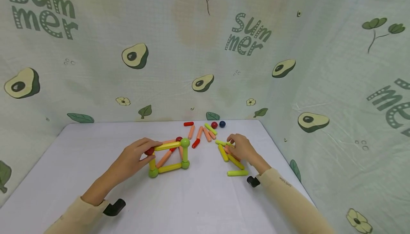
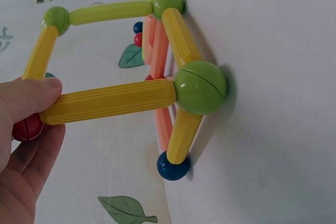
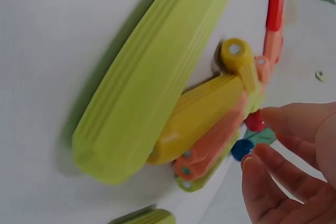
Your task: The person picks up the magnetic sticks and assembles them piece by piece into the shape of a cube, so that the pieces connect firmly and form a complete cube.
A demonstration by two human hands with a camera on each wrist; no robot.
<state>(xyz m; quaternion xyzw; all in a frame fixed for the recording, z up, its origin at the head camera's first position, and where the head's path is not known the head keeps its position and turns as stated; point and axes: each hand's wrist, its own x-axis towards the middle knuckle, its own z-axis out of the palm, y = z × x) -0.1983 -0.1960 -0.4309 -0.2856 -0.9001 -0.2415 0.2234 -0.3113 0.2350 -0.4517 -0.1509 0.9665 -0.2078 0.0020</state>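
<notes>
One ball-and-rod frame (image 1: 170, 167) stood upright on the white table (image 1: 205, 198).
Left hand (image 1: 129, 158) pinched its red corner ball (image 1: 149, 151); right hand (image 1: 242, 149), thumb and fingers apart, was near loose rods (image 1: 237, 173).

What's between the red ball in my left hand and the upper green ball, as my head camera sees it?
In the head view, one yellow stick bridges the red ball your left hand holds and the upper green ball.

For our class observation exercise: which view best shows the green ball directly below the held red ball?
Left wrist: the green ball appears largest there, its seam clearly visible. Head shows it much smaller; right wrist doesn't show it.
</notes>
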